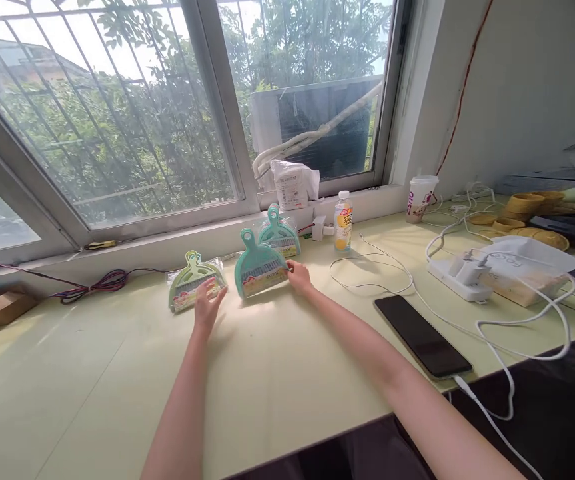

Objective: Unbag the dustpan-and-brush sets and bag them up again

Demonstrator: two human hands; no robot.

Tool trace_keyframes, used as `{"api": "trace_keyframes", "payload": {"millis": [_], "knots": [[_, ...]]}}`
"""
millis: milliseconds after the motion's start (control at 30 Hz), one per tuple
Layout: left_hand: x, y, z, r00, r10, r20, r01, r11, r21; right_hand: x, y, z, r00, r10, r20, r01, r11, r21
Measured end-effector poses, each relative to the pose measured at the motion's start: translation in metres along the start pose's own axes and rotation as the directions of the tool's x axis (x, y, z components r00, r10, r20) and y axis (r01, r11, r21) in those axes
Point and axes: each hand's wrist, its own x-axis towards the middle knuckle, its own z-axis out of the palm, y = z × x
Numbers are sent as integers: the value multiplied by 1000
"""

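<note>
Handling the front teal dustpan set (260, 267) well calls for steady control of its lower edge: the right hand (299, 275) grips it only by the lower right corner, so a light, firm pinch, with the thumb kept off the printed label, should limit twisting. The handle rises towards 12 o'clock and probably makes the piece a little top-heavy, so keeping it near upright seems wise; support from the left hand (207, 307) at the opposite edge would balance it better than one corner alone. That hand looks empty, thumb and fingers spread apart; whether its fingertips brush the green dustpan set (192, 280), just off at its 11 o'clock, I cannot tell. The front teal set lies at about 2 o'clock from the left hand and 9 o'clock from the right, between the two, above or on the tabletop (267, 373); contact beneath it is unclear. The rear teal dustpan set (277, 237) stands close behind, towards 11 o'clock from the right hand, so any shift that way needs care. The bottle (344, 223), near 2 o'clock from the right hand, stands apart.
</note>
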Motion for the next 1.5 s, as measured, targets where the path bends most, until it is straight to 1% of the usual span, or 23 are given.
{"api": "trace_keyframes", "payload": {"millis": [33,67,133,200,267,333,367,433,500,533,600,667,767,867,933,1000,1067,1133,1200,1267,1333,1400,1500], "knots": [[0,6,2,995,-58,82,69,989,-130,-9,-3,0,999,-21,47,19,999,35],[-1,11,5,977,-107,183,149,962,-230,-19,-5,-1,995,-51,88,45,997,69],[-5,20,9,922,-157,354,286,893,-349,-39,-10,-4,984,-90,154,75,992,106],[-11,27,14,889,-174,423,361,835,-415,-58,-15,-10,985,-95,143,86,994,65],[-16,34,20,888,-200,414,394,796,-460,-75,-21,-19,987,-153,53,156,987,-41],[-22,41,27,892,-216,396,403,776,-484,-88,-28,-27,950,-313,14,311,936,-164],[-25,44,31,897,-221,383,402,769,-497,-93,-31,-30,913,-407,38,406,890,-207],[-30,47,36,907,-235,348,397,752,-526,-100,-36,-35,818,-554,155,575,784,-234],[-34,46,38,915,-272,297,398,731,-554,-103,-38,-37,740,-617,267,670,710,-218],[-35,44,38,916,-297,271,401,721,-565,-104,-38,-37,720,-626,297,689,694,-207],[-37,38,36,913,-349,213,405,701,-588,-103,-35,-37,718,-631,293,689,703,-173],[-38,34,34,909,-387,153,394,683,-614,-101,-32,-35,757,-612,230,645,756,-111],[-39,35,33,911,-390,131,379,671,-637,-94,-27,-30,844,-495,206,502,864,21],[-42,44,38,921,-342,186,377,662,-649,-87,-21,-22,926,-307,218,281,949,140],[-45,50,41,923,-309,228,380,646,-662,-83,-17,-17,966,-148,214,89,960,266],[-47,54,42,915,-283,289,404,638,-655,-80,-14,-14,972,-19,236,-89,894,439],[-48,55,39,890,-254,379,447,649,-616,-78,-12,-14,970,59,235,-193,770,608],[-48,54,35,852,-209,481,480,679,-555,-76,-11,-17,965,123,230,-254,641,724],[-47,52,33,806,-176,565,496,722,-483,-74,-11,-22,952,167,257,-307,538,785],[-47,48,33,784,-189,591,498,760,-417,-73,-11,-28,938,187,291,-346,500,794],[-45,43,33,804,-245,542,501,770,-396,-73,-13,-34,936,181,302,-352,518,779],[-41,37,30,842,-309,443,506,737,-448,-72,-14,-39,937,149,317,-346,535,770],[-31,24,14,871,-410,272,482,597,-641,-69,-13,-49,939,147,310,-341,503,794]]}}
